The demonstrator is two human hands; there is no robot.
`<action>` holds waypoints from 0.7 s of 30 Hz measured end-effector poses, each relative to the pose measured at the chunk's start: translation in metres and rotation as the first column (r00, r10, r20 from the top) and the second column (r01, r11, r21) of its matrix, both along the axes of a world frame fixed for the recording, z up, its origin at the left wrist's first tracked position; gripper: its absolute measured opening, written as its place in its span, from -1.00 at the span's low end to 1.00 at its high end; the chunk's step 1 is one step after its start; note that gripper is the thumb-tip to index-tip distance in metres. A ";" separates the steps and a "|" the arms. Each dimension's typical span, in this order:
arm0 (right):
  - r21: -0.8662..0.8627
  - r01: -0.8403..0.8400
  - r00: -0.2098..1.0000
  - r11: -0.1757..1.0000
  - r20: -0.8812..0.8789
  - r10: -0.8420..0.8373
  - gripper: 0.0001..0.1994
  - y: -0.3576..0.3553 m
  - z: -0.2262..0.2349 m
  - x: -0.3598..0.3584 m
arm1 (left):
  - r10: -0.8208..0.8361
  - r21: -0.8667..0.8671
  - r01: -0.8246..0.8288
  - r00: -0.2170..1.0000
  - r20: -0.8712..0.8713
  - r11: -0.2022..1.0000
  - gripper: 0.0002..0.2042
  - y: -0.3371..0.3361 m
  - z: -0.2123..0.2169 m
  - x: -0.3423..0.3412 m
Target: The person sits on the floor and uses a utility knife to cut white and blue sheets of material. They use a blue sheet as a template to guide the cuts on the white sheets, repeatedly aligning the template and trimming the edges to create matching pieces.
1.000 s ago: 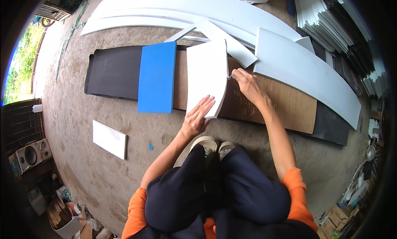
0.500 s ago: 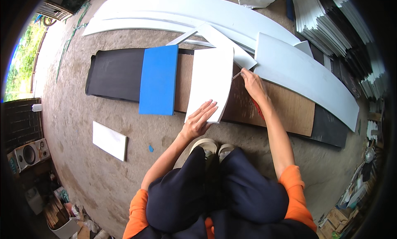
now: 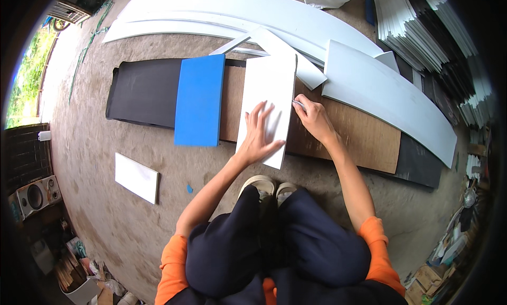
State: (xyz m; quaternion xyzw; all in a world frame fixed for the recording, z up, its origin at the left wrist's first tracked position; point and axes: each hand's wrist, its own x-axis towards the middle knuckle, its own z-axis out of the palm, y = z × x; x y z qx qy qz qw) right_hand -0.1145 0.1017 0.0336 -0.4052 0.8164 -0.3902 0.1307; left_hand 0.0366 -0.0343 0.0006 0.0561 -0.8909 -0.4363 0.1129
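Observation:
A white foam-like board (image 3: 266,78) lies across the brown wooden plank (image 3: 343,131), its near end jutting past the plank's front edge. Fingers spread, my left hand (image 3: 257,136) presses down on the board's face. At the right edge of that board, my right hand (image 3: 315,120) is closed round a slim metallic tool (image 3: 299,104) that looks like a utility knife; most of it is hidden in the fingers. To the left, a blue board (image 3: 199,102) rests over the plank and a black sheet (image 3: 145,88).
Long white sheets (image 3: 253,4) lie on the floor beyond the plank, and another white sheet (image 3: 385,99) overlaps its right part. A small white offcut (image 3: 136,177) is on the concrete at left. Stacked sheets (image 3: 417,36) stand far right; a speaker (image 3: 38,197) sits at the left rim.
My left hand has slid up the white board and spread its fingers. The right hand, with the tool, has come nearer along the board's right edge. The board has turned slightly.

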 end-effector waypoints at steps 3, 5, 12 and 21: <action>-0.073 0.010 1.000 0.997 -0.017 -0.011 -0.87 -0.003 0.008 0.007 | 0.099 0.081 -0.115 0.979 0.178 0.990 0.00 -0.004 0.016 -0.026; -0.045 0.009 0.999 0.999 0.045 -0.007 -0.86 -0.003 0.014 0.010 | 0.086 0.137 -0.113 0.977 0.194 0.984 -0.07 -0.007 0.018 -0.033; -0.150 0.096 0.983 0.984 0.171 -0.070 -0.82 0.002 0.001 0.002 | 0.096 0.182 -0.137 0.972 0.215 0.974 -0.25 0.002 0.019 -0.041; -0.090 0.442 0.836 0.893 0.404 -0.373 -0.80 0.062 -0.033 -0.065 | 0.149 0.158 -0.168 0.981 0.123 0.973 -0.31 0.008 0.018 -0.038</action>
